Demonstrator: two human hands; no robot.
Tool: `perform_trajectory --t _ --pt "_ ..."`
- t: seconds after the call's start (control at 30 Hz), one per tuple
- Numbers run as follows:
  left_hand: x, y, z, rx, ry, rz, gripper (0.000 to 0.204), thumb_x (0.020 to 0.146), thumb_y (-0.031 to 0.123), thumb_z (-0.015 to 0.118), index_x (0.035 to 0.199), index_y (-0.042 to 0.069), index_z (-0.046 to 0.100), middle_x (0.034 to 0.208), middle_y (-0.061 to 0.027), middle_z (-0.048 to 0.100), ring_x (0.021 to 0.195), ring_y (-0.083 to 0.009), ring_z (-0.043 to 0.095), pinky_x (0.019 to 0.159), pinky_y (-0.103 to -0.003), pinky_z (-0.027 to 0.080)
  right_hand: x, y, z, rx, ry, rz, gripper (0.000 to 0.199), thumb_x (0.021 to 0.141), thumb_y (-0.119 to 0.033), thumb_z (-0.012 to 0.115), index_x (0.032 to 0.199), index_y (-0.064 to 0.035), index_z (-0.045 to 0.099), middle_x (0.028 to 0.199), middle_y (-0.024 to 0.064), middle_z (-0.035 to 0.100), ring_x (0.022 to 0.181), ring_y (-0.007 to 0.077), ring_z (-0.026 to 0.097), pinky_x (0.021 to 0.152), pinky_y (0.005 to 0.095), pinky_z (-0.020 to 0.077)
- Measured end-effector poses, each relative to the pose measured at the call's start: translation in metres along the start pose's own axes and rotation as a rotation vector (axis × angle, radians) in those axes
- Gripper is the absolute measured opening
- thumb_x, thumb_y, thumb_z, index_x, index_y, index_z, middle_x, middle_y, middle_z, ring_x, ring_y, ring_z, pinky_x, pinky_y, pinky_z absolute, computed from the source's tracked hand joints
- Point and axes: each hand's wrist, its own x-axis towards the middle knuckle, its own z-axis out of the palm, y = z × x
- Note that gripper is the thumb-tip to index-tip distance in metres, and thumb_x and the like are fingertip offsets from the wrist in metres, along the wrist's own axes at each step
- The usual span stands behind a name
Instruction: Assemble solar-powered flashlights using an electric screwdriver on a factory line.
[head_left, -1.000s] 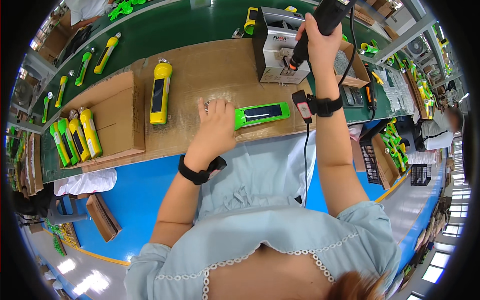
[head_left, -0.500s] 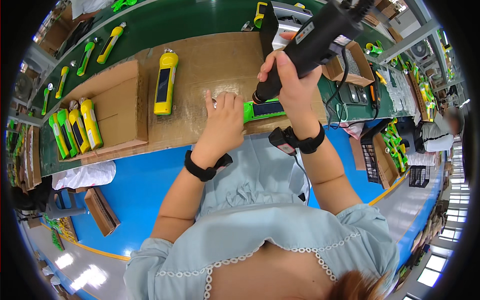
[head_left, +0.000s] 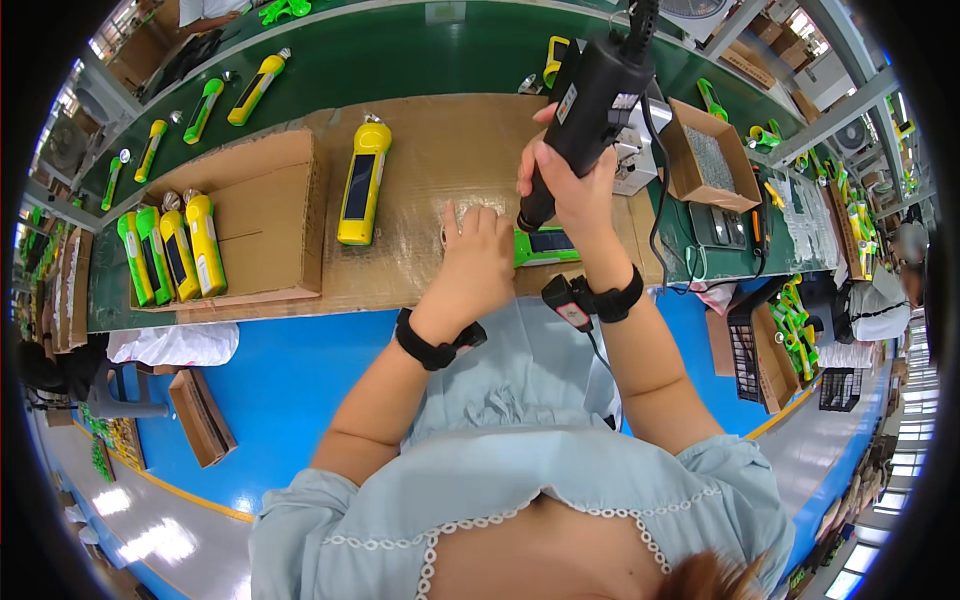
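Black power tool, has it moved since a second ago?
Yes. Against the silver machine, the black power tool in the right hand has moved left and toward the person, its tip now by the green flashlight.

Left hand (head_left: 470, 256) palm down, right hand (head_left: 577, 183) higher and curled

We see a black screwdriver (head_left: 585, 110), a green flashlight (head_left: 537, 258) with a dark panel (head_left: 552, 240), a yellow flashlight (head_left: 363, 182), brown cardboard (head_left: 435, 130), a green table (head_left: 390, 55), a blue floor (head_left: 290, 385) and a pale blue dress (head_left: 500, 462) edged with white rings (head_left: 432, 548).
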Motion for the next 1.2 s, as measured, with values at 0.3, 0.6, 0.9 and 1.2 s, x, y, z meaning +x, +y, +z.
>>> perform_trajectory --t 0.3,0.6,0.9,1.2 --pt "0.012 -0.004 -0.002 -0.041 -0.008 0.027 0.052 0.065 0.015 0.071 0.107 -0.002 0.047 0.105 -0.0184 0.048 0.108 -0.0363 0.045 0.102 -0.061 0.023 0.006 -0.002 -0.003 0.033 -0.01 0.02 0.035 0.084 -0.004 0.054 0.116 0.0018 0.044 0.064 0.0076 0.055 0.052 0.0133 0.054 0.051 0.026 0.044" --pt "-0.025 0.007 -0.029 0.29 -0.017 -0.273 0.05 0.064 0.029 0.075 0.098 -0.002 0.053 0.098 -0.0148 0.053 0.1 -0.0319 0.049 0.1 -0.057 0.025 -0.046 -0.101 -0.049 0.159 0.35 -0.235 0.081 0.078 -0.03 0.069 0.135 0.0056 0.024 0.066 0.008 0.054 0.052 0.0145 0.053 0.05 0.0265 0.048" --pt "0.16 -0.081 0.016 0.365 0.491 -0.312 0.075 0.079 0.056 0.06 0.123 -0.004 0.047 0.113 -0.0204 0.056 0.106 -0.0369 0.05 0.091 -0.054 0.034 -0.037 -0.052 -0.048 -0.139 0.34 -0.17 0.063 0.081 -0.014 0.064 0.13 0.0066 0.03 0.069 0.0098 0.056 0.056 0.0154 0.055 0.054 0.0272 0.0483" --pt "0.017 -0.087 -0.019 0.534 0.163 -0.447 0.05 0.075 0.04 0.07 0.096 -0.003 0.058 0.123 -0.0292 0.045 0.103 -0.0403 0.048 0.081 -0.052 0.041 -0.002 -0.026 -0.087 -0.036 0.448 -0.367 0.054 0.083 0.0 0.06 0.13 0.0041 0.035 0.074 0.0078 0.058 0.061 0.0138 0.057 0.057 0.026 0.047"
